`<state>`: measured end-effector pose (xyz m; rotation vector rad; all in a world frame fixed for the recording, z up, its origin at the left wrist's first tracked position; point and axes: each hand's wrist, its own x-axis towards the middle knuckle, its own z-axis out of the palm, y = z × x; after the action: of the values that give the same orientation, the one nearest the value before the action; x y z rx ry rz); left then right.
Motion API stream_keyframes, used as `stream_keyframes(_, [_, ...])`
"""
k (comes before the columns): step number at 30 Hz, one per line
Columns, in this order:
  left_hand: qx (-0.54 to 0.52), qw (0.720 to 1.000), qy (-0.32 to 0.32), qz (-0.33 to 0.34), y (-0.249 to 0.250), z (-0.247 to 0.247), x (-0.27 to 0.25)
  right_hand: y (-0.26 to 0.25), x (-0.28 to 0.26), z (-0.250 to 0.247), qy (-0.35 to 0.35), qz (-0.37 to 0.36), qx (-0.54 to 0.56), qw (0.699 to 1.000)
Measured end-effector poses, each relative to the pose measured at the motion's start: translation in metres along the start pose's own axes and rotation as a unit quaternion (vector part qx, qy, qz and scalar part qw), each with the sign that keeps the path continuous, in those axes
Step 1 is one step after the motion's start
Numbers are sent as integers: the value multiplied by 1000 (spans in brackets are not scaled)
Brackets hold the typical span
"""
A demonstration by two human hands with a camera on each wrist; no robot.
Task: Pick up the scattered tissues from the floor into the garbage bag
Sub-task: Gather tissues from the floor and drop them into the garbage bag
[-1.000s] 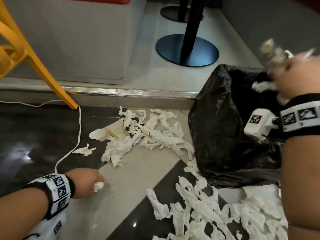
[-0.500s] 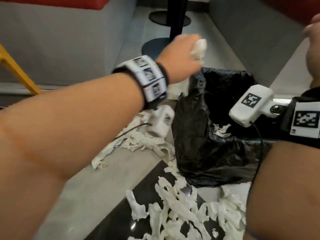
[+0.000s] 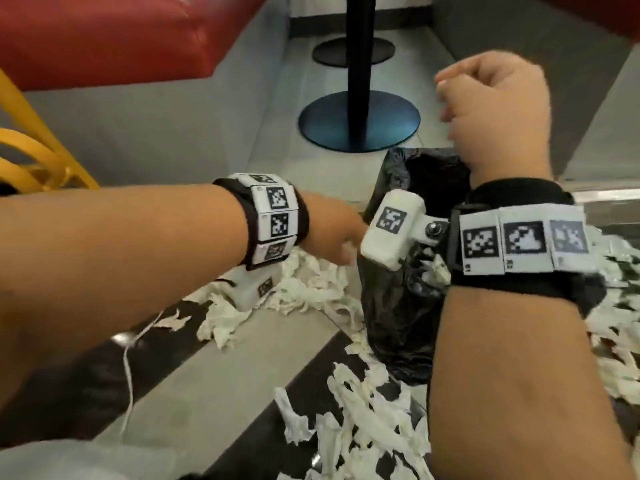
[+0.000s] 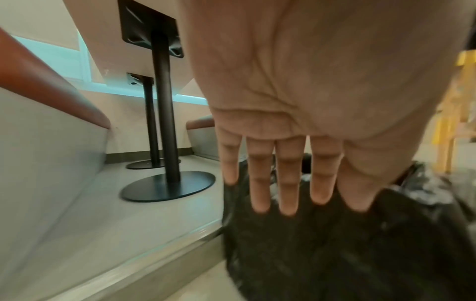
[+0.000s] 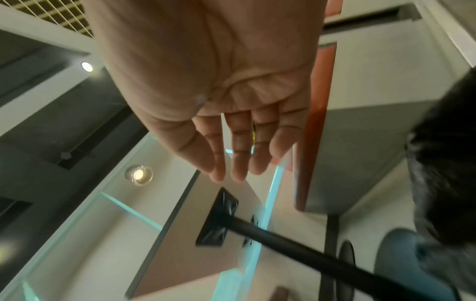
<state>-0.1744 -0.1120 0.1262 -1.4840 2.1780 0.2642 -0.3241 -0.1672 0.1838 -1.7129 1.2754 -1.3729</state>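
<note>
The black garbage bag (image 3: 394, 323) stands open on the floor, with a few white tissues (image 3: 429, 268) inside its mouth. My left hand (image 3: 329, 233) reaches in at the bag's left rim; the left wrist view shows this left hand (image 4: 283, 173) with straight, spread fingers and an empty palm over the bag (image 4: 335, 254). My right hand (image 3: 491, 109) is raised above the bag's far rim. In the right wrist view the right hand (image 5: 231, 152) is empty with its fingers extended, the bag (image 5: 448, 163) at the edge. Torn tissues (image 3: 311, 289) lie left of the bag, and more tissues (image 3: 374, 427) lie in front of it.
A black table pedestal (image 3: 360, 123) stands on a raised step behind the bag. A red bench seat (image 3: 121, 36) is at the upper left and a yellow chair (image 3: 41, 157) at the left edge. A white cable (image 3: 128, 375) trails over the dark floor tile.
My left hand has dropped from above the bag to its left rim, and the tissue wad it held is gone. My right hand has come into view above the bag.
</note>
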Motion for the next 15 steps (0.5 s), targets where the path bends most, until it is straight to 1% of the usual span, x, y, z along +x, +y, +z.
stream_keyframes(1, [15, 999, -32, -22, -15, 14, -14, 3, -3, 17, -18, -4, 7, 1000])
stream_keyframes(3, [44, 988, -128, -80, -50, 53, -37, 12, -16, 55, -81, -13, -2, 997])
stream_keyframes(4, [53, 979, -164, -106, -65, 73, -46, 18, -24, 75, -129, -13, -12, 991])
stream_keyframes(5, [43, 974, -184, -123, -79, 94, -54, 28, -33, 95, -191, -5, -31, 981])
stream_keyframes(6, [16, 971, -193, -139, -91, 117, -62, 38, -44, 112, -263, 13, -60, 963])
stream_keyframes(8, [-16, 966, -205, -158, -111, 162, -75, 59, -68, 134, -393, 26, -140, 909])
stream_keyframes(9, [-27, 965, -203, -162, -120, 186, -78, 69, -78, 141, -437, 22, -175, 882])
stream_keyframes(10, [-41, 965, -195, -168, -127, 209, -78, 77, -87, 145, -466, 18, -200, 861])
stream_keyframes(12, [-82, 967, -160, -178, -133, 254, -73, 89, -99, 153, -494, 27, -224, 840])
stream_keyframes(15, [-126, 970, -92, -186, -130, 305, -56, 104, -106, 160, -492, 41, -242, 835])
